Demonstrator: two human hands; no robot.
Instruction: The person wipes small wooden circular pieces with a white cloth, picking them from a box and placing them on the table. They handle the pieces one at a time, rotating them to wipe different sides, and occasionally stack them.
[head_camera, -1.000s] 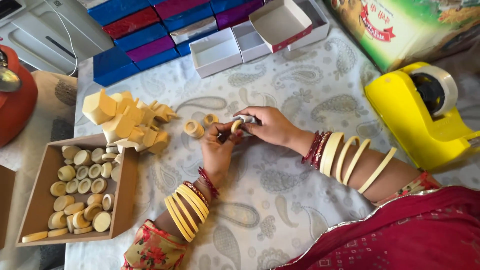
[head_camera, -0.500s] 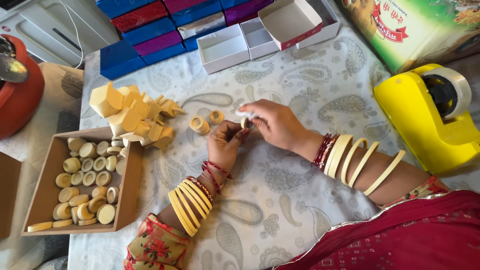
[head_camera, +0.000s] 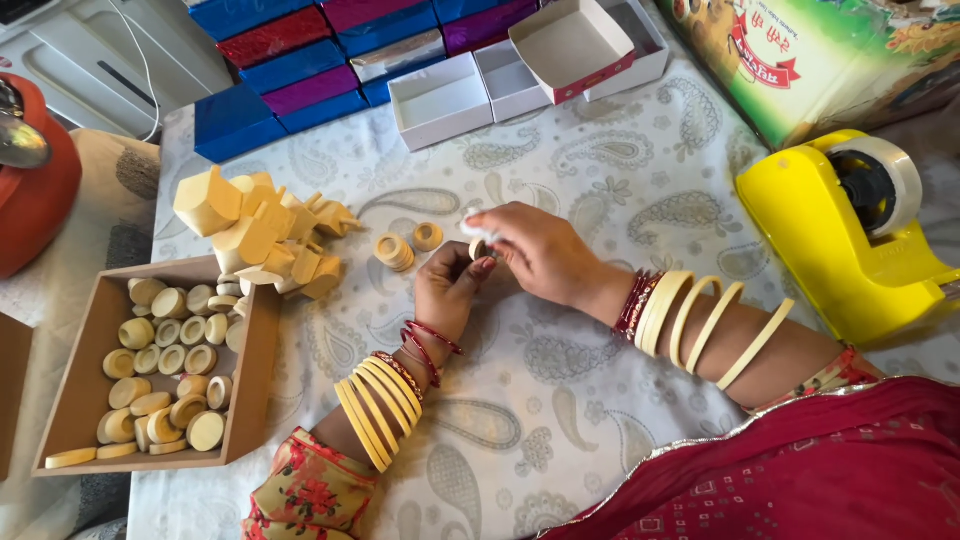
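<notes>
- Tape dispenser (head_camera: 838, 232): bright yellow.
- Tablecloth (head_camera: 600, 170), left of the dispenser: white, grey paisley.
- Bangles (head_camera: 378, 408): cream.
- Boxes (head_camera: 300, 60): blue, purple, red.

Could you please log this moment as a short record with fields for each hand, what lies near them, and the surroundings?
Left hand: left hand pinches a small cream disc at its fingertips.
Right hand: right hand meets the same disc from above; the grip is shared.
Near the hands: a short stack of cream discs on the patterned tablecloth.
Left side: cardboard box holding many cream discs; a pile of cream hexagonal blocks.
Right side: yellow tape dispenser.
Far edge: open white boxes, foil-coloured boxes.
</notes>
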